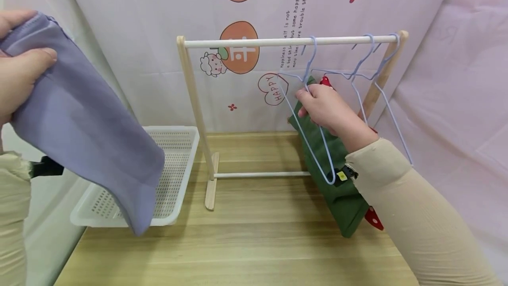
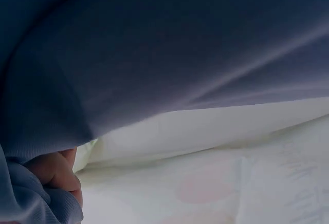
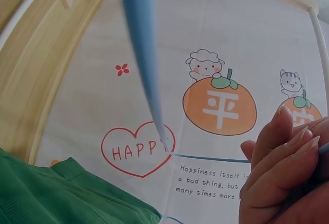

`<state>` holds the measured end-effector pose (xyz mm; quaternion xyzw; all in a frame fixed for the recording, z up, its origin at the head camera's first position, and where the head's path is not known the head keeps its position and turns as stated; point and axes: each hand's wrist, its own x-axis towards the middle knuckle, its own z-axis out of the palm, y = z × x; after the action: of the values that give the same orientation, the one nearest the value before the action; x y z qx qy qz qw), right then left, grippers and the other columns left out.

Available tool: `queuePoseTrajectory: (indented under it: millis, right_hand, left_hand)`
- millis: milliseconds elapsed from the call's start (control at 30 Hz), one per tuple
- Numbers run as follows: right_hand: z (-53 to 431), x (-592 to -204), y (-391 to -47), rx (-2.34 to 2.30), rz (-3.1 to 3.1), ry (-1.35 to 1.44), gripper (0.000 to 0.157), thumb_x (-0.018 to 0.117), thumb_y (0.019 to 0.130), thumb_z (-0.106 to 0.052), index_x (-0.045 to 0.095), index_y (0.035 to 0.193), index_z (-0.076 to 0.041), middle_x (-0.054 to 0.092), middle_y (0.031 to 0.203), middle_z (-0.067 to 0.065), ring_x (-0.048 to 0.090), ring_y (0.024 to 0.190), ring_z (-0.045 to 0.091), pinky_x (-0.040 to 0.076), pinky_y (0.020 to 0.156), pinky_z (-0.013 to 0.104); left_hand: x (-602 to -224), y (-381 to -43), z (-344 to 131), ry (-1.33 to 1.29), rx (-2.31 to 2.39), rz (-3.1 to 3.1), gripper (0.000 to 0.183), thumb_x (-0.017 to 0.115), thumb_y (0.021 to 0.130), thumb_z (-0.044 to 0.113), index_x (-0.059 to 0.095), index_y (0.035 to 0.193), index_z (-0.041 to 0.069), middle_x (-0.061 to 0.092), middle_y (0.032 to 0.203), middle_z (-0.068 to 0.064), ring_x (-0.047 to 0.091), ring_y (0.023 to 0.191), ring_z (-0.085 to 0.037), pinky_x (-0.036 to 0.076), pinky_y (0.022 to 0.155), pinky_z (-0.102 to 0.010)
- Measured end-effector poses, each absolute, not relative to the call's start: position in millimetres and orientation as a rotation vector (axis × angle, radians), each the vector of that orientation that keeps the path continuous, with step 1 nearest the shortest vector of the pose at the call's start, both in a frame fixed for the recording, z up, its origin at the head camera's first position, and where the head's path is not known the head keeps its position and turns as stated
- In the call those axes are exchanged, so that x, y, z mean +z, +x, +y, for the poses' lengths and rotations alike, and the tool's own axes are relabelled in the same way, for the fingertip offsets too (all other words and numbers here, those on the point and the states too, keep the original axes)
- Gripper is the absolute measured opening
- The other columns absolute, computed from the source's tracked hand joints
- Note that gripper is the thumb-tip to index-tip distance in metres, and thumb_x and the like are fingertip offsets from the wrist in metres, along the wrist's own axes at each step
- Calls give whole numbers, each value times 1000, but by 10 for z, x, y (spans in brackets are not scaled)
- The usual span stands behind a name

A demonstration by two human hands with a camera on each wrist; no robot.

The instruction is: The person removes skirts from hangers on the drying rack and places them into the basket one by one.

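My left hand [image 1: 21, 72] grips the top edge of a lavender garment [image 1: 95, 114], thumb on the near side. The cloth slants down to the right, overlapping the basket in the head view, and fills much of the left wrist view, with a fingertip [image 2: 56, 175] below it. My right hand [image 1: 327, 105] holds a light blue wire hanger [image 1: 332, 181] just below its hook, which is over the rail [image 1: 246, 42]. In the right wrist view, curled fingers [image 3: 277, 167] show at the right, and one hanger wire [image 3: 144, 44] crosses the middle.
A white perforated basket [image 1: 186, 176] sits on the left of the wooden table [image 1: 254, 242]. Two more blue hangers [image 1: 397, 123] hang at the rail's right end, by a green garment [image 1: 345, 215] and red polka-dot cloth [image 1: 373, 219]. A wooden post [image 1: 194, 101] supports the rail's left end.
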<state>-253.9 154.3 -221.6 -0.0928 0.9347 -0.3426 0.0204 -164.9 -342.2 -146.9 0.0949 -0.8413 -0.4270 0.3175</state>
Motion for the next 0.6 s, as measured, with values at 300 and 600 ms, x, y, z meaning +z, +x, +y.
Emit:
queuePoseTrajectory:
  millis: [300,600]
  right_hand:
    - [1548,-2214,-2555,-1083,2881,-290,39,41,113,-42,58,109,-7,68,97,11,51,61,17,39,50,30]
    - [1546,-2218,-2555,-1073,2881,-286,39,41,113,-43,58,110,-7,68,100,12,51,62,18,38,49,30]
  left_hand:
    - [-1496,-1771,-3422,258,-1231,-2106,64,61,90,7,61,143,41,50,110,21,48,89,2,38,51,-10]
    - [-1403,-1861,-3281,229,-1301,-2030,62,61,88,4,64,141,36,53,112,18,50,93,1,38,57,-10]
